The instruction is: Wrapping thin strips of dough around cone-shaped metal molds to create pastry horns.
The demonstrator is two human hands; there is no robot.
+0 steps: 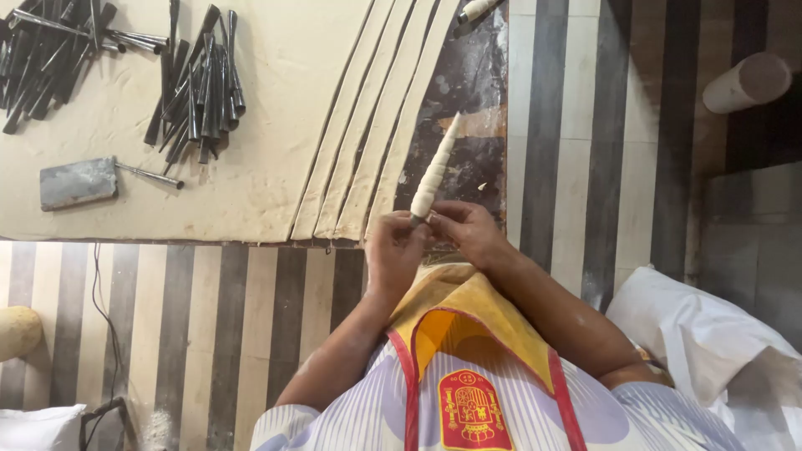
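Note:
Both my hands meet at the near edge of a worktable. My left hand and my right hand pinch the wide end of a long metal cone wrapped in a spiral of pale dough, which points up and away from me. To its left lie several long cut dough strips, fanned out beside a large rolled dough sheet. On the sheet rests a pile of bare dark metal cones, with another pile at the far left.
A flat metal scraper with a thin handle lies on the dough sheet. Another wrapped cone shows at the top edge. A rolling pin end sits at the upper right, white cloth at the right, striped floor below.

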